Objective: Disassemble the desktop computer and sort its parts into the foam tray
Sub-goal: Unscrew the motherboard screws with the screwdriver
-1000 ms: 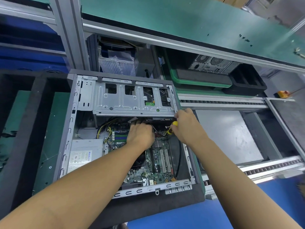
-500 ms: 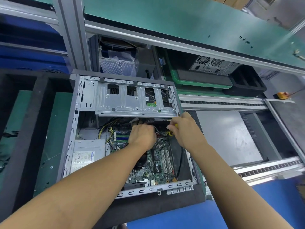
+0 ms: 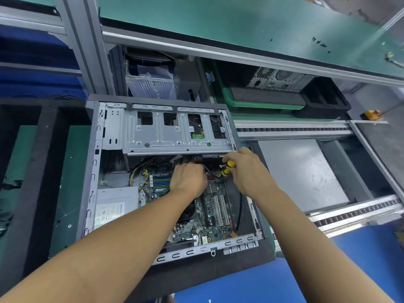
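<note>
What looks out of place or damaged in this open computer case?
Nothing stands out. The open grey metal computer case lies flat on black foam, its green motherboard seated, yellow wires looping loosely. The left hand and the right hand, gripping a yellow-handled screwdriver, hide the spot being worked on.

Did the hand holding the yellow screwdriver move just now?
No, not noticeably. The right hand stays just below the right end of the silver drive cage, gripping the yellow screwdriver there.

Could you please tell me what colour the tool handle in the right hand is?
The tool handle is yellow with black; see the head view.
</note>
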Action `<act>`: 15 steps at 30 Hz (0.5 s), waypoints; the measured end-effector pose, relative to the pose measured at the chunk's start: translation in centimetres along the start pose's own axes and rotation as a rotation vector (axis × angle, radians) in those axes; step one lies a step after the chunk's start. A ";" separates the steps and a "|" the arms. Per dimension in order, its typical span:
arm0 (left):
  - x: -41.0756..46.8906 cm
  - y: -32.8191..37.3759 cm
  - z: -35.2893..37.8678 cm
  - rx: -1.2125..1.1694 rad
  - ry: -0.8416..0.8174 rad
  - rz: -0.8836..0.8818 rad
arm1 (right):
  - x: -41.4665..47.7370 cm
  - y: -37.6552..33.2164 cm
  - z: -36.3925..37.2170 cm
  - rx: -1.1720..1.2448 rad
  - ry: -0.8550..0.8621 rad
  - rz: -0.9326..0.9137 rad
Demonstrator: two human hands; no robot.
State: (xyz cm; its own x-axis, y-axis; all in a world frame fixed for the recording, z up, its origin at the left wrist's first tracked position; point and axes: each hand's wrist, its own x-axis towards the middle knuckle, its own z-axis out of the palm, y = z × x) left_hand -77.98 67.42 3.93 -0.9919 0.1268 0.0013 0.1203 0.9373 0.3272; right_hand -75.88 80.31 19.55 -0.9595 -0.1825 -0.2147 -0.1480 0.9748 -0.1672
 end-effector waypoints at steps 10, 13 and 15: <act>-0.2 0.0 -0.3 0.004 0.002 0.005 | 0.2 -0.2 0.9 0.046 0.121 -0.044; -0.2 0.0 -0.3 0.003 0.002 0.001 | 0.4 0.1 0.5 0.029 0.110 0.017; -0.2 0.0 -0.3 -0.003 -0.003 -0.004 | 0.3 0.1 0.3 -0.024 0.082 0.020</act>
State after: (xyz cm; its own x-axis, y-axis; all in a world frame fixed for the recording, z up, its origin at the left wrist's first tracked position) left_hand -77.82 67.31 4.24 -0.9923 0.1241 -0.0025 0.1163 0.9368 0.3299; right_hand -76.13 80.27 19.15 -0.9786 -0.1525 -0.1378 -0.1331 0.9811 -0.1403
